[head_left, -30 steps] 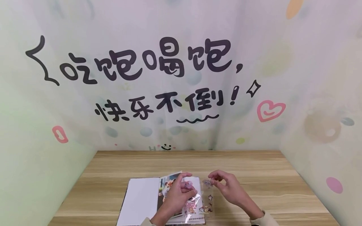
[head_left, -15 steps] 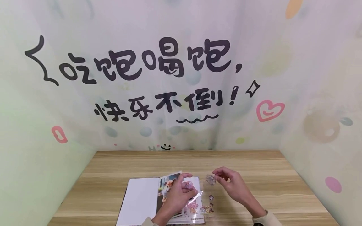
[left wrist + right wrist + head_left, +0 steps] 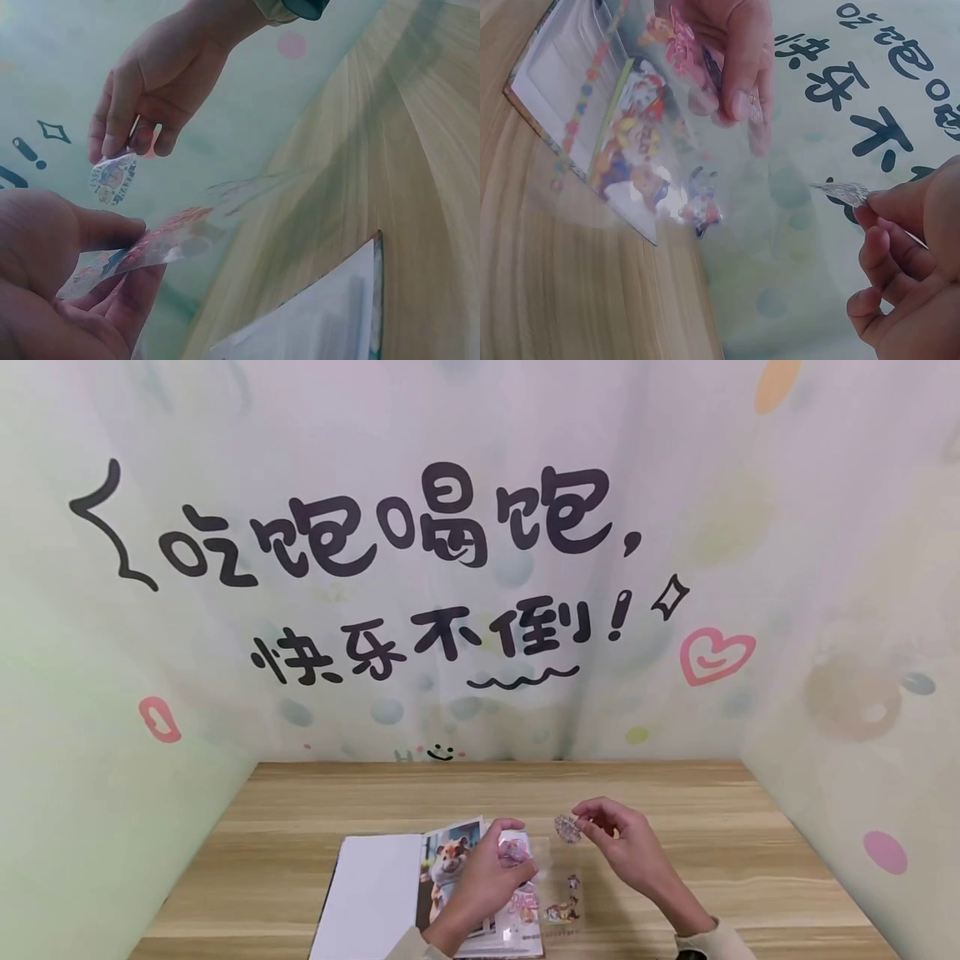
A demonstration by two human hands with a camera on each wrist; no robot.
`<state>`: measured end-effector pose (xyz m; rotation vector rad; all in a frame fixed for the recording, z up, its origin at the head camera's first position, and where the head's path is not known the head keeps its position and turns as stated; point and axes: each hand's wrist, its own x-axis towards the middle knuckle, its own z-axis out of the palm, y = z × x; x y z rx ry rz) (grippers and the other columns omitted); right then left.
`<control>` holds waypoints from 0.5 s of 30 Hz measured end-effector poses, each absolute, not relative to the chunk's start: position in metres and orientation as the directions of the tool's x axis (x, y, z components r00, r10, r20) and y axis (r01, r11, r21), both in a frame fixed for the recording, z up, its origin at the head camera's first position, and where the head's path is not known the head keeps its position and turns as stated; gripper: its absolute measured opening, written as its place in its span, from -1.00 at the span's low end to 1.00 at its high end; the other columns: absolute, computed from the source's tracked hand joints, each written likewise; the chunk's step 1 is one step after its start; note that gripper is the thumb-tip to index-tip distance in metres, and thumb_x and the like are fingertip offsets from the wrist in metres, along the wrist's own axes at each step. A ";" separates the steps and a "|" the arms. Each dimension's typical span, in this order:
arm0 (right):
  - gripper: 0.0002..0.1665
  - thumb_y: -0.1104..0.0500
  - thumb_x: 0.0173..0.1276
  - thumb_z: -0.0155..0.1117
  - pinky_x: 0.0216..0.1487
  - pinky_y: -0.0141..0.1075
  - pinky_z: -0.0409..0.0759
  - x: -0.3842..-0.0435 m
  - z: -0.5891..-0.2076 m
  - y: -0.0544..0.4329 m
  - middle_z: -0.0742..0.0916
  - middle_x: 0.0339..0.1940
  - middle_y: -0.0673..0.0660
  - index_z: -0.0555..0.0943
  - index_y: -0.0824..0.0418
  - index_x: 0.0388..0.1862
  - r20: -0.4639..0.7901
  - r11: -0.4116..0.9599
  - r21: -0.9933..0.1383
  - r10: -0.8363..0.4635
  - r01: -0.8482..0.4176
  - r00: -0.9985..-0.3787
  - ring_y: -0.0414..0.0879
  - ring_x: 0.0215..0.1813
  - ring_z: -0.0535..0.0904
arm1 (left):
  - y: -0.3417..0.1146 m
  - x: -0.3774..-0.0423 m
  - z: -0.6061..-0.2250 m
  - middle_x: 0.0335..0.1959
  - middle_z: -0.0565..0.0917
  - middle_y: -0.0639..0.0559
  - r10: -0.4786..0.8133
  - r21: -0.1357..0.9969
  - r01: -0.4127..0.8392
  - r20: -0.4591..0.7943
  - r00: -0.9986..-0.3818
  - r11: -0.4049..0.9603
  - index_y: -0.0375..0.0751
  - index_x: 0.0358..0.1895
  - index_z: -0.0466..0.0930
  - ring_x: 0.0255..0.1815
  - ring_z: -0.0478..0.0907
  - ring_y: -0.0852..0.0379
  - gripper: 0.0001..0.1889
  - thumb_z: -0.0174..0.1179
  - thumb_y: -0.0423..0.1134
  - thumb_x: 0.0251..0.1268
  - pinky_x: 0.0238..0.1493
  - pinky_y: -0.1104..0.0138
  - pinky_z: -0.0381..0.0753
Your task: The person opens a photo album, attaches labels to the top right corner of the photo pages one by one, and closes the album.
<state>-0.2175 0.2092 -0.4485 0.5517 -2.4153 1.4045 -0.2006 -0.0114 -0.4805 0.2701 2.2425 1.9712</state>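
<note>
My left hand [image 3: 486, 881] pinches a clear sticker sheet [image 3: 561, 910] between thumb and fingers above the right half of an opened book [image 3: 377, 889]. Cartoon animal stickers and pink lettering [image 3: 681, 45] show on the sheet. To the right, my right hand [image 3: 632, 850] pinches a small round sticker [image 3: 567, 828] by its edge. That sticker has a patterned border and a picture in the middle, seen from its face in the left wrist view. It is apart from the sheet, up and to the right of it in the head view.
A hamster picture [image 3: 448, 860] stands slightly raised in the book beside a blank white left page. The book lies on a wood-grain table [image 3: 675, 802]. Behind the table hangs a printed backdrop [image 3: 420, 718] with large black lettering, and pale walls stand at both sides.
My right hand has moved up and right, and the round sticker has come away from the sheet with it. My left hand has shifted slightly right, keeping hold of the sheet.
</note>
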 end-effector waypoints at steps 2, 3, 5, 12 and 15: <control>-0.87 0.34 0.32 0.33 -0.52 -0.40 0.41 -0.217 -0.448 0.210 0.67 -0.46 -0.02 0.69 0.19 -0.17 0.429 0.440 -0.772 -0.172 -0.458 -0.887 -0.31 -0.49 0.42 | -0.008 -0.202 -0.481 -0.41 0.70 0.04 0.229 0.989 0.047 0.014 -0.973 0.139 -0.13 0.24 0.40 -0.39 0.67 0.17 -0.43 0.35 -0.40 0.13 -0.36 0.33 0.62; -0.87 0.33 0.32 0.33 -0.54 -0.41 0.41 -0.217 -0.447 0.210 0.66 -0.47 -0.04 0.69 0.19 -0.17 0.425 0.433 -0.779 -0.168 -0.454 -0.890 -0.31 -0.50 0.41 | -0.006 -0.203 -0.482 -0.42 0.69 0.05 0.232 0.988 0.050 0.016 -0.973 0.144 -0.13 0.24 0.40 -0.41 0.66 0.17 -0.43 0.35 -0.40 0.13 -0.38 0.33 0.62; -0.87 0.33 0.33 0.33 -0.56 -0.41 0.40 -0.216 -0.446 0.210 0.64 -0.48 -0.08 0.69 0.18 -0.17 0.414 0.420 -0.793 -0.160 -0.442 -0.896 -0.32 -0.53 0.40 | -0.002 -0.204 -0.483 -0.44 0.69 0.05 0.238 0.987 0.059 0.021 -0.971 0.151 -0.14 0.22 0.40 -0.44 0.65 0.18 -0.43 0.35 -0.41 0.11 -0.41 0.32 0.60; -0.87 0.33 0.34 0.32 -0.59 -0.42 0.37 -0.217 -0.446 0.211 0.61 -0.52 -0.08 0.68 0.17 -0.17 0.410 0.410 -0.800 -0.157 -0.437 -0.898 -0.34 -0.55 0.37 | 0.008 -0.207 -0.486 -0.42 0.70 -0.01 0.249 0.987 0.076 0.039 -0.968 0.140 -0.21 0.20 0.39 -0.47 0.64 0.19 -0.41 0.32 -0.48 0.01 -0.44 0.35 0.60; -0.87 0.34 0.33 0.32 -0.60 -0.42 0.37 -0.217 -0.447 0.212 0.61 -0.52 -0.08 0.68 0.18 -0.17 0.418 0.408 -0.797 -0.160 -0.445 -0.894 -0.34 -0.56 0.35 | 0.012 -0.209 -0.489 -0.40 0.70 0.00 0.249 0.988 0.078 0.043 -0.968 0.134 -0.26 0.20 0.38 -0.46 0.64 0.20 -0.40 0.34 -0.48 0.00 -0.42 0.36 0.60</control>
